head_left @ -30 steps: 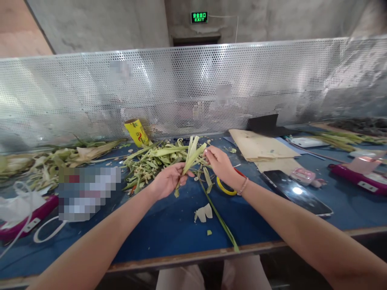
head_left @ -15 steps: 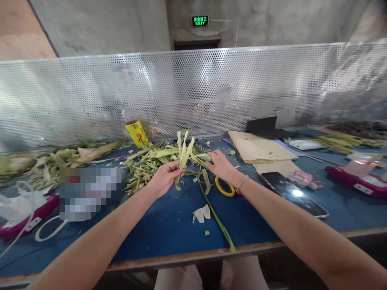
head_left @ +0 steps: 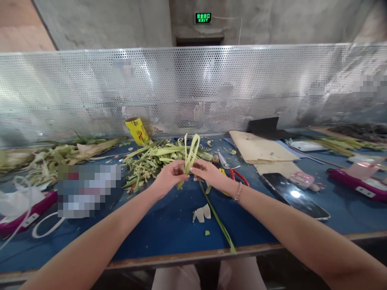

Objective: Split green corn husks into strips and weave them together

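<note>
My left hand [head_left: 171, 177] pinches the lower end of a bundle of pale green leaf strips [head_left: 191, 152], which stand upright with one looped over at the top. My right hand [head_left: 208, 173] has its fingers closed at the base of the same bundle, close beside the left fingertips. Behind my hands lies a heap of cut leaves and stalks [head_left: 145, 165]. Red-handled scissors [head_left: 238, 177] rest just beyond my right wrist, partly covered by it. A yellow ring [head_left: 223, 172] is mostly hidden under that forearm. One long green leaf [head_left: 219, 219] runs toward the table's front edge.
On the right are a phone [head_left: 294, 195], a pink case [head_left: 301, 179] and brown paper [head_left: 261, 147]. A yellow tube [head_left: 138, 131] stands at the back before a perforated metal screen [head_left: 193, 88]. Dried husks [head_left: 60, 161] and a purple-based holder [head_left: 39, 215] lie left.
My right hand has come left and closed on the bundle's base beside my left hand. The scissors now show where it was. One strip's top now forms a loop.
</note>
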### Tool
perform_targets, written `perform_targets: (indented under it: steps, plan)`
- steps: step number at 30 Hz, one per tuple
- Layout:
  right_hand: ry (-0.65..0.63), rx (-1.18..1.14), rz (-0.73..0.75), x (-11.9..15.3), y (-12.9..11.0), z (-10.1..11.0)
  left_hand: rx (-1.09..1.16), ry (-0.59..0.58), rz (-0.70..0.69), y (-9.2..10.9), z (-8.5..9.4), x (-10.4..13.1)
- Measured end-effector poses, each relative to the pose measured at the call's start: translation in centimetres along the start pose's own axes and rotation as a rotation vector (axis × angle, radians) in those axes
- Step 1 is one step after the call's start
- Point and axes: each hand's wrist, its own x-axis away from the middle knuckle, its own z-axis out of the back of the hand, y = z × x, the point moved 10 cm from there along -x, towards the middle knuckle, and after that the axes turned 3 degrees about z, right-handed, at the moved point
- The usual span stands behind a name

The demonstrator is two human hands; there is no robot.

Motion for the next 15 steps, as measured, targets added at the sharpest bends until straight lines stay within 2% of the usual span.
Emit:
perform_targets:
  steps: [4, 9, 15]
  plan:
    - [0.123, -0.185, 0.022, 0.0, -0.4, 0.9, -0.063, 0.009, -0.044, 0.6, -0.4, 0.5]
    - [0.226, -0.391, 0.015, 0.1, -0.1, 1.7, 0.023, 0.176, -0.118, 1.8, 0.9, 1.0]
    - [0.302, -0.337, 0.079, 0.8, -1.9, 2.6, 0.021, 0.156, 0.031, 0.1, 0.9, 0.5]
